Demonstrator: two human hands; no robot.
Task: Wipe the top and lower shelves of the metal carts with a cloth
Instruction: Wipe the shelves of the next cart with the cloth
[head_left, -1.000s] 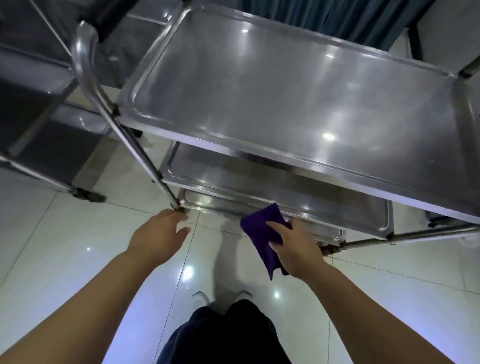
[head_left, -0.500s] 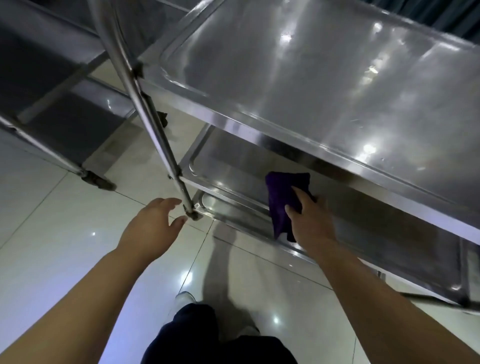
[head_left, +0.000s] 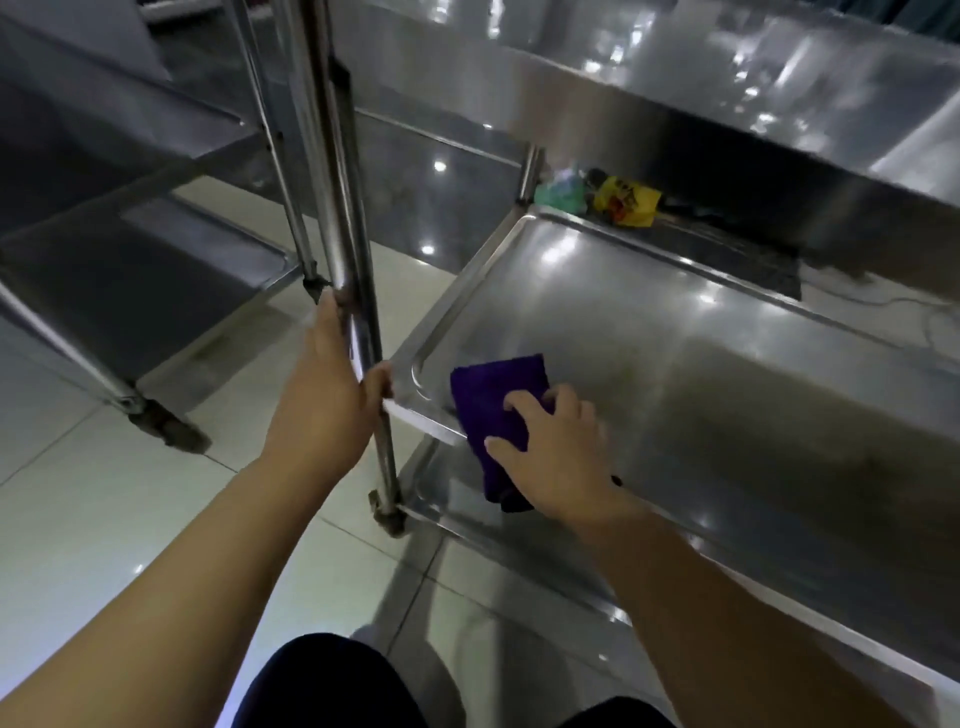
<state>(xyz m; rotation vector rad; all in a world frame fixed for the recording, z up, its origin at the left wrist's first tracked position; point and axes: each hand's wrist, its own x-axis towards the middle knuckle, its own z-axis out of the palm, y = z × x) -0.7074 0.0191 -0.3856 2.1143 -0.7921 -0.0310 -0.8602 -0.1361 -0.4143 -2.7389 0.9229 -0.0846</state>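
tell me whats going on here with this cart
A person is wiping a metal cart. The right hand presses a purple cloth onto the near left corner of a lower shelf. The left hand grips the upright post beside that corner.

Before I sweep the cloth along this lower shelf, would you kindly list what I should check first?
1. Purple folded cloth under right hand: ok, pressed on the steel lower shelf.
2. Cloth fully on shelf: not ok, near end hangs over the front rim.
3. Left hand steadying cart: ok, grips the shiny steel upright post.
4. Green packet and yellow packet off the path: ok, beyond the far rim.
5. Cart castor locked: cannot tell.
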